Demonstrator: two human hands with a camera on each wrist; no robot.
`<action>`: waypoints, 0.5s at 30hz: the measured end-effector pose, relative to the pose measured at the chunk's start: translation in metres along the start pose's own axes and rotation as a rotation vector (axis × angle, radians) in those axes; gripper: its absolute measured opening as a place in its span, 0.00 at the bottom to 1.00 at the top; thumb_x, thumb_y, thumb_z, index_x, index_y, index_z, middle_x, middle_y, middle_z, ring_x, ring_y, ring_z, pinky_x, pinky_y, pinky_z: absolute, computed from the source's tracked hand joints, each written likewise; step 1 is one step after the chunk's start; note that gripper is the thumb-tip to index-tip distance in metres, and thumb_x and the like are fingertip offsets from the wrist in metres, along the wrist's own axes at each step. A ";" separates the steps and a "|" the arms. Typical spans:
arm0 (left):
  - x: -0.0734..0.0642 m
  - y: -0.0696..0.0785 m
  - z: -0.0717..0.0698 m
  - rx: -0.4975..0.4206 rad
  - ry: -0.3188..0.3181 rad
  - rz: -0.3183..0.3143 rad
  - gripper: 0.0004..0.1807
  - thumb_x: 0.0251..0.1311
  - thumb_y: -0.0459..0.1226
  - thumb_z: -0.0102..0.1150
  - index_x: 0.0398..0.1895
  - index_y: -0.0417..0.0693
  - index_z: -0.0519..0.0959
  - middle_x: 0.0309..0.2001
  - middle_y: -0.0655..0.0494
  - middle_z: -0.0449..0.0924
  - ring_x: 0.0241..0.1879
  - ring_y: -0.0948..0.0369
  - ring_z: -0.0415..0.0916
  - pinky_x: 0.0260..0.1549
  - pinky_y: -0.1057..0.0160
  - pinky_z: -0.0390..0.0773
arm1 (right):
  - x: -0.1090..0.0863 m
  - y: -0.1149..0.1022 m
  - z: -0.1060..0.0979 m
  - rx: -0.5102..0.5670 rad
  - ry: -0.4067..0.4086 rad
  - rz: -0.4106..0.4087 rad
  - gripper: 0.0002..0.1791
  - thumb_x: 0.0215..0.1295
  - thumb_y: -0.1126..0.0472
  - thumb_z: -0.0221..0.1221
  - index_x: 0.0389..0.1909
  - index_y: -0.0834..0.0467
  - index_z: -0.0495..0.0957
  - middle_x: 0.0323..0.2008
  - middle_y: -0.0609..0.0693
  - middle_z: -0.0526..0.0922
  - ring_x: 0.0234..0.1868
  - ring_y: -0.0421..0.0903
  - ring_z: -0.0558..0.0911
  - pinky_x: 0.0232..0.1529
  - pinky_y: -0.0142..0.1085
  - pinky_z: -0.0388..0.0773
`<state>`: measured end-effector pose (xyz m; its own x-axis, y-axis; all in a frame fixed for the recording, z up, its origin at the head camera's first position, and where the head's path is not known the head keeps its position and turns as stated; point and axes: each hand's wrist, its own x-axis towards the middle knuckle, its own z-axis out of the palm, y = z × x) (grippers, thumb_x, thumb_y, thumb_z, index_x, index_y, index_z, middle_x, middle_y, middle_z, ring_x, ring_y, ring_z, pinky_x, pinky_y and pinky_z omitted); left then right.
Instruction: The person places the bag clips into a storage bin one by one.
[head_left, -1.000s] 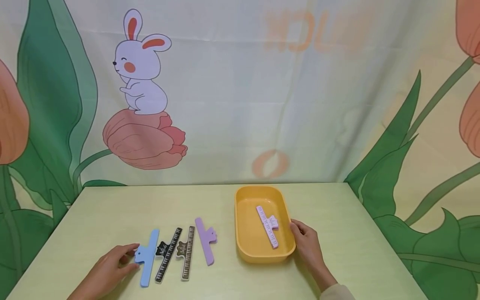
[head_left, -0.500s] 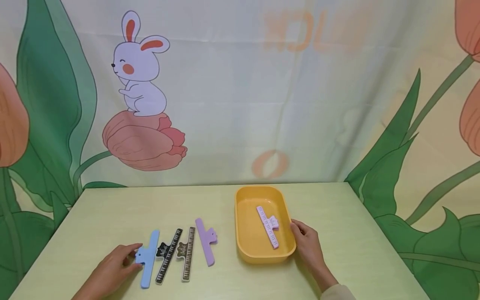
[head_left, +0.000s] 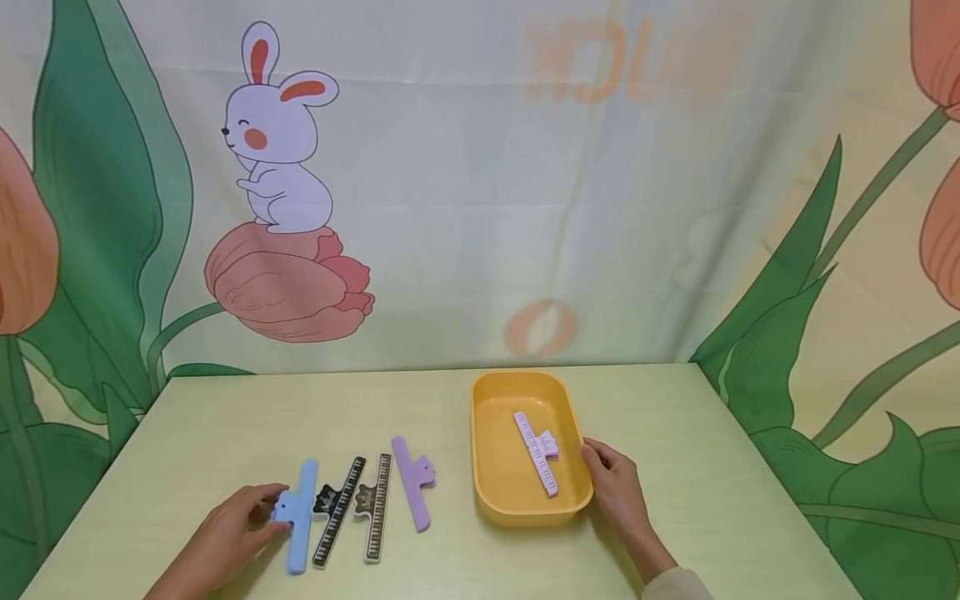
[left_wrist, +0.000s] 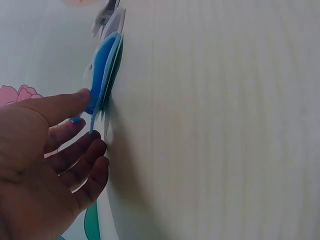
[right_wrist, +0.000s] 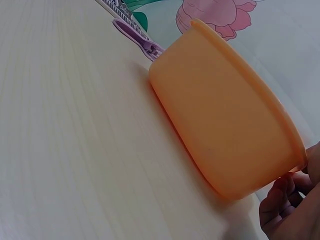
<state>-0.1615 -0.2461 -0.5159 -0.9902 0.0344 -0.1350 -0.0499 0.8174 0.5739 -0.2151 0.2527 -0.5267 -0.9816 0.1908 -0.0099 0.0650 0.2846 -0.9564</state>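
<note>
My left hand (head_left: pixel 228 533) pinches the handle of a light blue bag clip (head_left: pixel 302 517) between thumb and fingers. The left wrist view shows the thumb on the blue clip (left_wrist: pixel 102 75), which stands close against the table. To its right lie a black clip with piano-key print (head_left: pixel 339 512), a brown-and-white one with the same print (head_left: pixel 378 508), and a plain purple clip (head_left: pixel 411 483). My right hand (head_left: pixel 617 483) grips the right rim of a yellow plastic tub (head_left: pixel 525 517). Inside the tub lies a pale lilac piano-key clip (head_left: pixel 536 454).
The pale green table (head_left: pixel 450 571) ends at the back against a hanging cloth (head_left: pixel 450 208) printed with a rabbit and tulips. In the right wrist view, the tub's outer wall (right_wrist: pixel 220 110) hides part of the purple clip (right_wrist: pixel 137 37).
My left hand has come slightly to the right, its thumb and fingers reaching farther onto the blue clip. That clip has turned a little more upright. The right hand and tub have stayed put.
</note>
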 end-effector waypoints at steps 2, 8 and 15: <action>-0.001 0.000 -0.001 -0.023 0.017 0.013 0.31 0.63 0.37 0.72 0.65 0.31 0.73 0.51 0.42 0.80 0.46 0.52 0.78 0.50 0.45 0.80 | 0.000 0.000 0.000 -0.002 0.000 0.000 0.23 0.80 0.56 0.55 0.65 0.68 0.77 0.61 0.64 0.80 0.58 0.55 0.81 0.55 0.39 0.82; 0.001 0.002 -0.002 -0.062 0.004 -0.019 0.34 0.64 0.40 0.71 0.67 0.31 0.70 0.53 0.38 0.79 0.46 0.49 0.81 0.49 0.45 0.82 | 0.000 -0.001 0.000 0.005 -0.005 0.002 0.23 0.80 0.56 0.55 0.65 0.68 0.77 0.61 0.64 0.80 0.58 0.55 0.81 0.55 0.39 0.82; 0.000 0.002 -0.004 -0.087 0.028 -0.020 0.34 0.64 0.39 0.71 0.67 0.31 0.70 0.58 0.31 0.76 0.49 0.45 0.81 0.50 0.44 0.82 | -0.001 -0.002 0.000 0.014 -0.008 -0.003 0.23 0.80 0.56 0.55 0.65 0.68 0.77 0.62 0.64 0.80 0.59 0.55 0.81 0.56 0.40 0.82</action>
<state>-0.1623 -0.2465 -0.5119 -0.9921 0.0019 -0.1254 -0.0794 0.7645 0.6398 -0.2141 0.2523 -0.5246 -0.9831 0.1826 -0.0090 0.0593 0.2718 -0.9605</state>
